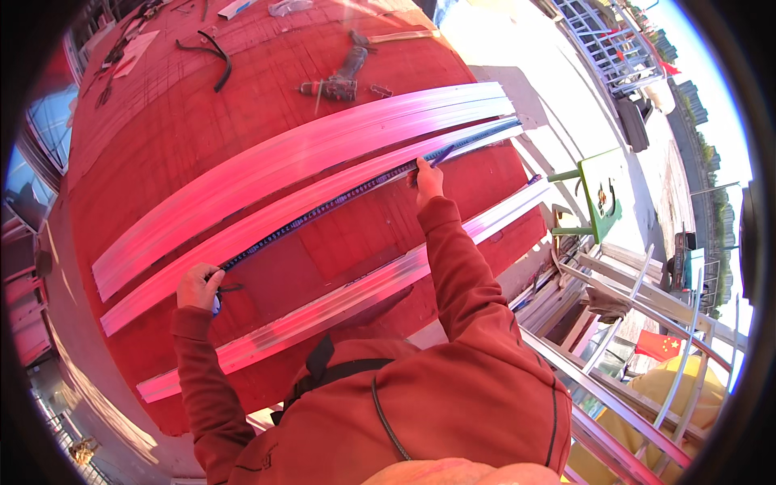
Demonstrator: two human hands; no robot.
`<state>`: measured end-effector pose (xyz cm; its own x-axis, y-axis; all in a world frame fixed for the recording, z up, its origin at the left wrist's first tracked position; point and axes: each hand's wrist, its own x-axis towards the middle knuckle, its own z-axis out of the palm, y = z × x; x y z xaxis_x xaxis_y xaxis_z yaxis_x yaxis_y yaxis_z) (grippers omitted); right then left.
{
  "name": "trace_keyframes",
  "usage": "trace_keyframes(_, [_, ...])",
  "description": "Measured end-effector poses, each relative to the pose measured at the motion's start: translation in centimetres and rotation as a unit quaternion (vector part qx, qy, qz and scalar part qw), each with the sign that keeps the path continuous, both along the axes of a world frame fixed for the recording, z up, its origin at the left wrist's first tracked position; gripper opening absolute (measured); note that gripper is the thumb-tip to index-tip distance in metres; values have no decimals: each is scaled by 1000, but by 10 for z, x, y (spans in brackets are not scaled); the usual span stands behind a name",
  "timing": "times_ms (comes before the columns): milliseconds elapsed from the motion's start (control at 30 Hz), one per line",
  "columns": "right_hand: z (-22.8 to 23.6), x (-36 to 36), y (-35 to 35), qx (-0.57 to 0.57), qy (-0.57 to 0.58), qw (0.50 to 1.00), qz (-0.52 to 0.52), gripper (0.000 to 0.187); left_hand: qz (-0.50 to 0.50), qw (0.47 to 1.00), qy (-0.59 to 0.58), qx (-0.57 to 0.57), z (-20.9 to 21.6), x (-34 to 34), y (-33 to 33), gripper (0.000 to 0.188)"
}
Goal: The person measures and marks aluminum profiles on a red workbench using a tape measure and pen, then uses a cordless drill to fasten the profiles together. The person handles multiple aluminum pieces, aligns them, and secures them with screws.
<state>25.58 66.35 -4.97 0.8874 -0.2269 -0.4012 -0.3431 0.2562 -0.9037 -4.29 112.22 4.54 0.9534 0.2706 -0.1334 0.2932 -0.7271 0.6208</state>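
Red table [250, 105] — long strips [250, 229], drill [339, 87], tube [220, 66]

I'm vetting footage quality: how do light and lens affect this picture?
Head view: fisheye bends the long metal profiles into arcs and blackens the corners; head view, upper right: sunlight bleaches the ground; head view, middle: a pink cast tints the profiles, while the tape measure shows fairly clear markings.
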Motion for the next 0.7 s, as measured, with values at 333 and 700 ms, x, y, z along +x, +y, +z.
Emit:
trace_keyframes(333, [1, -1, 2, -9, 30, 999, 23, 34, 1, 1000, 13, 7, -20, 31, 15, 16])
trace_keyframes(700, [61, -78, 72, -68, -44, 986, 149, 39, 2, 994, -38, 104, -67, 38, 20, 18])
